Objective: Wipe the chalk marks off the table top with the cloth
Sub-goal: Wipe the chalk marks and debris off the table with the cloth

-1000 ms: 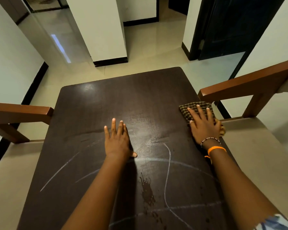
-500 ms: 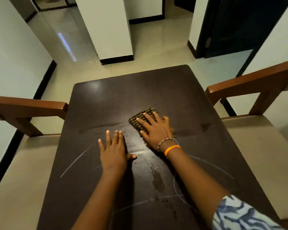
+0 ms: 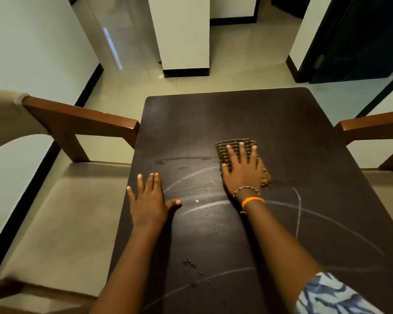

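Observation:
A dark brown table top (image 3: pixel 225 116) fills the middle of the view. White chalk marks (image 3: pixel 300 207) curve across its near half, with water droplets (image 3: pixel 188 262) scattered among them. My right hand (image 3: pixel 242 171) lies flat with spread fingers on a checked brown cloth (image 3: pixel 230 145), pressing it onto the table near the centre. A damp streak runs left of the cloth. My left hand (image 3: pixel 149 202) rests palm down on the table's left edge, fingers apart, holding nothing.
A wooden armchair (image 3: pixel 82 120) with a beige seat stands close against the table's left side. Another armrest (image 3: pixel 372 125) stands at the right. Beyond the table are tiled floor, a white pillar (image 3: pixel 182 32) and a dark door (image 3: pixel 359 37).
My right hand slid the cloth from the right edge to the left-middle, then back toward the centre. The camera swung right to left. My left hand stayed flat on the table.

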`<state>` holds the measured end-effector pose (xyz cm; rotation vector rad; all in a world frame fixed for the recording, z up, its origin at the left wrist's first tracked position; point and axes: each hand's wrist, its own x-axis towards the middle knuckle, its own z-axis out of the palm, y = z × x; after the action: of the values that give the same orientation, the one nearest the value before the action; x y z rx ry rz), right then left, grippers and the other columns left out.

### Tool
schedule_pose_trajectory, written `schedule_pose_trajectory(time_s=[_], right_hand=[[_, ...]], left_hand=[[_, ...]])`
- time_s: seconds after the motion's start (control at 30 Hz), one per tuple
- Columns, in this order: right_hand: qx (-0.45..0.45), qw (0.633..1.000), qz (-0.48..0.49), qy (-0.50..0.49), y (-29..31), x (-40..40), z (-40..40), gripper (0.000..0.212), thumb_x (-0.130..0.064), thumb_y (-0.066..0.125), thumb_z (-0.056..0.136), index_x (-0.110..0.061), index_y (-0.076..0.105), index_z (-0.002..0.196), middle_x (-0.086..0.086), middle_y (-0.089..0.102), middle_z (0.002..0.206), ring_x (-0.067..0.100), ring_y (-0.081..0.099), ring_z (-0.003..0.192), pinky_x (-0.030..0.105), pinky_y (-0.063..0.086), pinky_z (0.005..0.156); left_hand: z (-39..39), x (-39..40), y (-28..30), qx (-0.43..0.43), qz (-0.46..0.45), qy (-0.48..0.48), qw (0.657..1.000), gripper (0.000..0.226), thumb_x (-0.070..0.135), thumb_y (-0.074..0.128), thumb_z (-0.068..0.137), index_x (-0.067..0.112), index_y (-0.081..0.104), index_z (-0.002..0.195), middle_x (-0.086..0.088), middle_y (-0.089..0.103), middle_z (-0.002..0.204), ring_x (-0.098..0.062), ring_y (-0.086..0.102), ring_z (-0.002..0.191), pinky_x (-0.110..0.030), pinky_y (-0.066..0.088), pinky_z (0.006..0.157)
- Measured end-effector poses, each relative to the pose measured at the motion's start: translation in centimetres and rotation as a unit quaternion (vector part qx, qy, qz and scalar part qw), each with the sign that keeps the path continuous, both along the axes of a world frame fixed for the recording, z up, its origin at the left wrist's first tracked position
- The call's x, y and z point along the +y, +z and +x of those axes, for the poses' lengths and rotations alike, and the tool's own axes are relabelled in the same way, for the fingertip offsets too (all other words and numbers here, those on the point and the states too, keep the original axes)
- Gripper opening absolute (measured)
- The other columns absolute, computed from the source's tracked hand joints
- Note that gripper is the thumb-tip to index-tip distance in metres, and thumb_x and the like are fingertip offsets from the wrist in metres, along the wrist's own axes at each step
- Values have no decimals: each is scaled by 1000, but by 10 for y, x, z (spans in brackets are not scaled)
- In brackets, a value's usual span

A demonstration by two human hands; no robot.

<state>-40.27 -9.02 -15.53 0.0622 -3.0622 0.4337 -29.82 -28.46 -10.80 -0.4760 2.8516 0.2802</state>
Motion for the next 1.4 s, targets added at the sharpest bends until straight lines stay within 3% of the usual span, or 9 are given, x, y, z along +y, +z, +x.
schedule_pose_trajectory(time_s=[0.2,0.33,0.43,0.53,0.63,0.7,0.97,1.17,1.4], right_hand=[[-25,986,-55,158,-1,-138,41,56,-36,48,89,-28,33,143,7,19,156,35,6,144,51,11,115],[-28,971,-42,234,-2,-133,37,54,-37,44,91,-31,31,143,1,19,157,31,6,145,47,13,113],[-9,986,-25,162,-3,-79,14,55,-37,40,87,-33,34,142,-1,23,156,30,12,144,45,23,110],[0,1000,16,25,-1,-12,-5,53,-37,41,92,-33,29,144,0,20,157,31,11,144,44,23,109],[-12,996,12,-87,-1,0,-9,53,-33,43,93,-31,29,144,2,19,157,32,7,144,47,17,112],[-9,993,3,-115,-1,-24,-9,53,-33,44,93,-30,30,144,3,18,157,34,5,144,48,13,113],[-27,991,-13,130,0,-210,2,54,-38,42,92,-32,27,145,1,15,158,31,2,145,48,7,115],[-15,959,8,284,3,-177,19,63,-46,19,81,-36,35,141,-4,28,154,28,16,144,43,23,108],[-14,999,30,7,6,-28,-6,52,-33,38,92,-33,30,143,-2,22,156,28,11,144,46,21,109]], left_hand=[[11,-42,-2,-20,16,69,997,60,28,40,97,10,14,148,-6,13,158,-28,-3,147,-54,1,117],[17,-57,3,-48,11,82,995,52,18,39,96,8,23,145,-9,22,155,-29,4,147,-55,4,117],[15,-64,0,-42,20,82,996,39,12,41,94,10,43,133,-13,44,142,-31,26,141,-54,7,116],[13,-70,-4,11,19,70,997,28,10,43,92,12,60,114,-14,65,114,-32,57,110,-49,29,110],[9,-78,-2,29,5,50,998,25,7,42,92,7,65,100,-16,68,102,-34,62,93,-38,47,83],[6,-78,1,29,-4,29,999,24,5,41,92,3,65,94,-17,68,99,-35,62,92,-37,47,79],[14,-83,1,52,82,51,994,25,14,42,94,13,62,108,-15,68,106,-35,61,96,-35,44,72],[34,-87,-3,62,260,148,952,41,20,42,97,27,43,138,-10,59,130,-31,56,113,-33,43,83],[31,-96,-8,37,332,181,925,33,18,47,96,18,57,127,-8,60,129,-29,59,113,-41,47,98]])
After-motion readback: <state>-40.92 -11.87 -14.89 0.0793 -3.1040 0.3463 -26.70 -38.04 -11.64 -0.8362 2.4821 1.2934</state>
